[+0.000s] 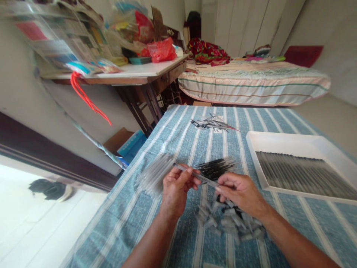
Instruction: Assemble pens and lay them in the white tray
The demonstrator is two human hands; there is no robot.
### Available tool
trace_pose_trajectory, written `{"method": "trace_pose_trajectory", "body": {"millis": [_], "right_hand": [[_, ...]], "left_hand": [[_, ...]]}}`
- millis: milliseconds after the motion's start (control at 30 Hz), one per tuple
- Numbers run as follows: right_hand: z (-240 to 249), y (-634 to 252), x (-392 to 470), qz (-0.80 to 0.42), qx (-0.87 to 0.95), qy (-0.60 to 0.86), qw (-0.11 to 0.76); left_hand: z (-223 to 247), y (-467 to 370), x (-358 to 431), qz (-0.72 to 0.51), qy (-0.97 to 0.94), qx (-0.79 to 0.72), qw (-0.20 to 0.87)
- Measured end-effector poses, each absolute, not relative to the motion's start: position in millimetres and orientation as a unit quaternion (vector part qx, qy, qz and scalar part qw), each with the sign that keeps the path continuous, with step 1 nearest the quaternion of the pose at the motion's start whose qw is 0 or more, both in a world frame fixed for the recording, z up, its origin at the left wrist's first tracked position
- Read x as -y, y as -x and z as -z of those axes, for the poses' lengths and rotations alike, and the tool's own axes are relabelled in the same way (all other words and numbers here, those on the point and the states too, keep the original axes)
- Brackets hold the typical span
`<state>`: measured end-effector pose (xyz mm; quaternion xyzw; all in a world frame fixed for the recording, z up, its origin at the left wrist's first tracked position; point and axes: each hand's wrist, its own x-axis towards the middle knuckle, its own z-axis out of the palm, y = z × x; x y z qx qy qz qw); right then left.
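Person's left hand [178, 188] and right hand [241, 191] both grasp one slim, translucent grey plastic tube [205, 179], pinched between thumbs and fingers, held slantwise above a blue-and-white striped cloth [181, 139]. Pile of pale translucent rods [153, 174] just beside the left hand; bundle of thin black sticks [214, 168] beyond the tube; loose heap of small grey cap-like pieces [237, 223], blurred, nearer the wearer. To the right, a shallow white rectangular tray [287, 142] holds a row of dark-ended grey sticks [301, 173]
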<state>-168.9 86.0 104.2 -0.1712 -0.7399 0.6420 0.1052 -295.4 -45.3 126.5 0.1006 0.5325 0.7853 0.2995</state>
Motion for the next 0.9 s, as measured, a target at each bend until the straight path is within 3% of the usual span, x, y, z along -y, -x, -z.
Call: {"method": "trace_pose_trajectory", "body": {"millis": [667,900], "right_hand": [[-100.5,171.4,-79.7,-0.631,0.742,0.166,0.152],[-124.0,173.7,-90.6,-0.391,0.895,0.098,0.189]], "left_hand": [[-116.5,288.7,39.8,-0.797,-0.077,-0.525,0.288],[-122.0,287.3,36.4,-0.775,-0.086,-0.538,0.320]]}}
